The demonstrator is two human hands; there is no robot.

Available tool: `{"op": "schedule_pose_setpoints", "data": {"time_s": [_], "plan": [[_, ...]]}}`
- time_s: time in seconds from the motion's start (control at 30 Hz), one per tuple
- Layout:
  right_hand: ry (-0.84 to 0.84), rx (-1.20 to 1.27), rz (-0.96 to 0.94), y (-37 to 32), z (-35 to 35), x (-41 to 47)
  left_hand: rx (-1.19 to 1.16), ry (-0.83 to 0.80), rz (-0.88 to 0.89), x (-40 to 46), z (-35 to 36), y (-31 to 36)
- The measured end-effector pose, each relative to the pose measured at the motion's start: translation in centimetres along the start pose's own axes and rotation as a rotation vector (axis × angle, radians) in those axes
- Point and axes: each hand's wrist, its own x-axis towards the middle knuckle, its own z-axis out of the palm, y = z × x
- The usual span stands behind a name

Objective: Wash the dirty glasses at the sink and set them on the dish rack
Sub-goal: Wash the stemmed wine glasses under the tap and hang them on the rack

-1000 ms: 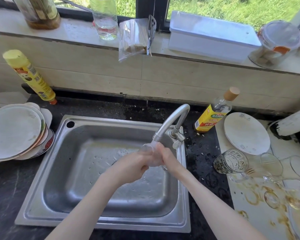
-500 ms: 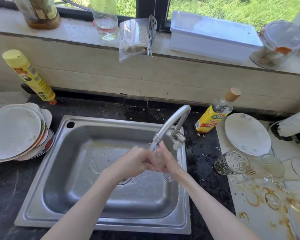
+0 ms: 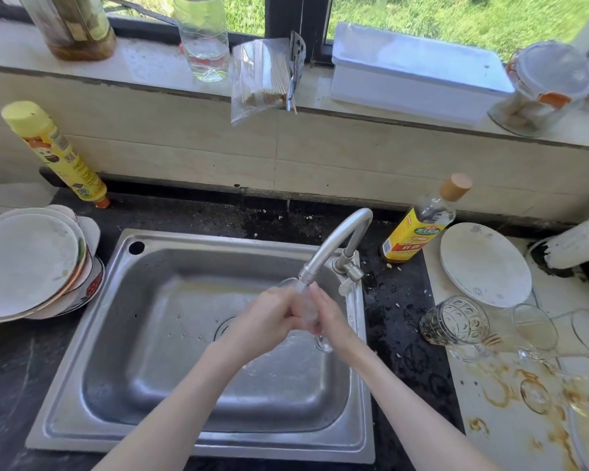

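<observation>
Both hands are closing around one clear glass (image 3: 307, 309) under the faucet (image 3: 334, 248) spout. Left hand (image 3: 269, 321) fingers are wrapping its near-left side; right hand (image 3: 332, 317) fingers are cupping the right side. Glass is sitting between the palms, long axis roughly upright, base (image 3: 323, 345) peeking out low. All this is hanging over the sink (image 3: 143, 433), toward its back-right corner. Remaining dirty glasses (image 3: 454, 322) are lying along the bench's right edge, nearer the right hand. No rack is showing.

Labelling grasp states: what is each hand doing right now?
Left hand: fingers curled round the glass under the tap.
Right hand: holding the same glass.
</observation>
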Motion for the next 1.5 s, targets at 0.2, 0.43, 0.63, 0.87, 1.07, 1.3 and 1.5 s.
{"op": "schedule_pose_setpoints", "data": {"time_s": [0.2,0.43,0.63,0.87,1.07,1.3,1.5], "plan": [[-0.003,0.038,0.147,-0.1,0.1,0.1,0.015,-0.320,0.063,-0.1,-0.7,-0.1],[-0.003,-0.017,0.005,0.4,0.5,0.0,-0.089,0.001,-0.067,0.1,-0.4,0.8],[-0.068,-0.041,0.243,-0.4,0.1,0.1,0.130,-0.437,0.032,-0.2,-1.0,-1.1],[-0.007,0.025,0.083,0.2,0.6,-0.3,-0.111,-0.063,-0.068,0.0,-0.3,-0.1],[-0.053,-0.011,0.275,-0.6,0.0,0.2,0.077,-0.375,-0.029,0.4,-1.1,-0.3],[-0.074,-0.028,0.139,-0.2,0.9,0.2,-0.161,-0.147,-0.064,0.0,-1.1,-0.1],[-0.168,0.012,0.214,-1.2,0.3,-0.3,-0.037,-0.226,0.014,0.2,-1.3,-1.0]]}}
